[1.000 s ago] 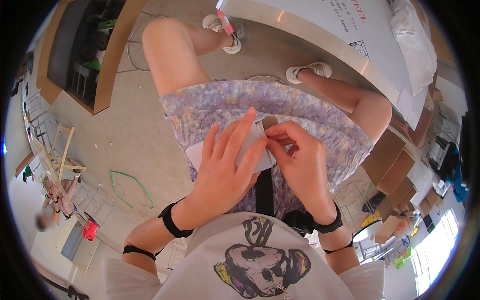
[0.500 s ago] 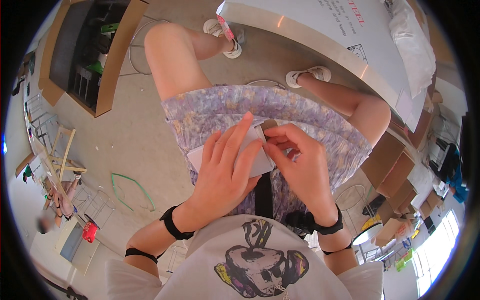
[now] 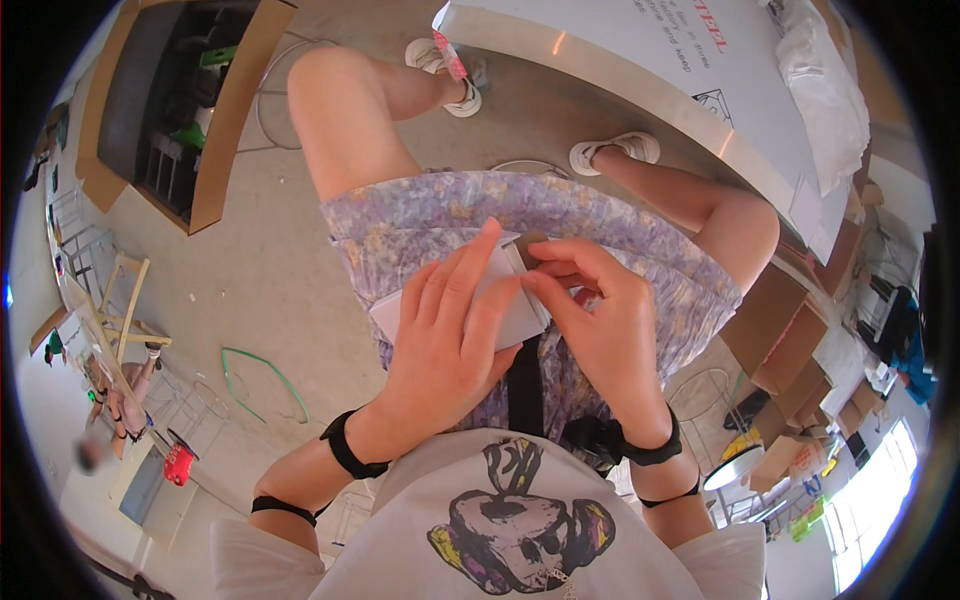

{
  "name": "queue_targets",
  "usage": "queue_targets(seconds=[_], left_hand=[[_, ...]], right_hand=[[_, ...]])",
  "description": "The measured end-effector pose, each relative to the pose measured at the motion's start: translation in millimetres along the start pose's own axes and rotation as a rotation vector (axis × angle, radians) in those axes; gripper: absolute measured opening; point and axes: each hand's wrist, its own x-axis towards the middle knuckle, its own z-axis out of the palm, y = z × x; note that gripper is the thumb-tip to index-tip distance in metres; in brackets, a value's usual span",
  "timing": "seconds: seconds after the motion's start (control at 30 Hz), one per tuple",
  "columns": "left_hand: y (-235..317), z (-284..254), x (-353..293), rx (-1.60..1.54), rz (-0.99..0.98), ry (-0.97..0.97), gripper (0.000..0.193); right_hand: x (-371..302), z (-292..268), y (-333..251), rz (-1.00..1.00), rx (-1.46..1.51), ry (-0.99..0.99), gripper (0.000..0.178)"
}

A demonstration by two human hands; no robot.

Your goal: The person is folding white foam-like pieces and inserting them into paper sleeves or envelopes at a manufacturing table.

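A small, flat white cardboard box (image 3: 522, 322) rests on my lap over the patterned purple skirt (image 3: 400, 215). My left hand (image 3: 440, 315) lies across the box, long fingers over its top face and thumb along the near edge, holding it. At the box's right end, my right hand (image 3: 605, 310) is closed in a pinch, thumb and forefinger at the edge by a brown cardboard flap (image 3: 526, 250). My left fingers cover part of the box, and what is inside it does not show.
A large white-topped metal-edged table (image 3: 610, 50) stands ahead to the right. An open brown carton (image 3: 212, 180) with dark contents sits at far left. More cartons (image 3: 775, 330) are piled at right. A green strap (image 3: 265, 380) lies on the floor. Another person (image 3: 125, 395) is at far left.
The right fingers have shifted slightly at the box's end, around the brown flap. The box and both hands have moved only a little to the left.
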Motion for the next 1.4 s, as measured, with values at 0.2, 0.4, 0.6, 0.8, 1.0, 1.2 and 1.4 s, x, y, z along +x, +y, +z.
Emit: queue_targets(seconds=[0.2,0.4,0.6,0.8,1.0,1.2,1.4], left_hand=[[-2,-1,0,-0.030,-0.042,0.030,0.073],[-2,-1,2,-0.005,-0.021,0.011,0.073],[-10,0,15,-0.029,-0.015,0.114,0.086],[-16,15,62,-0.274,0.032,0.515,0.121],[-24,16,117,-0.533,0.184,0.493,0.108],[-36,9,186,-0.321,0.180,0.631,0.021],[-54,32,229,-1.013,-0.156,0.372,0.022]], right_hand=[[-4,-5,-3,0.011,-0.055,-0.072,0.016],[-4,-1,2,-0.023,-0.047,-0.074,0.015],[-1,-11,5,-0.239,-0.036,0.186,0.035],[5,-22,-15,-0.043,0.288,-0.005,0.060],[57,-60,-19,-0.106,0.350,0.032,0.032],[124,-81,-5,-0.210,0.493,0.021,0.029],[182,-75,22,-0.221,0.687,0.074,0.029]])
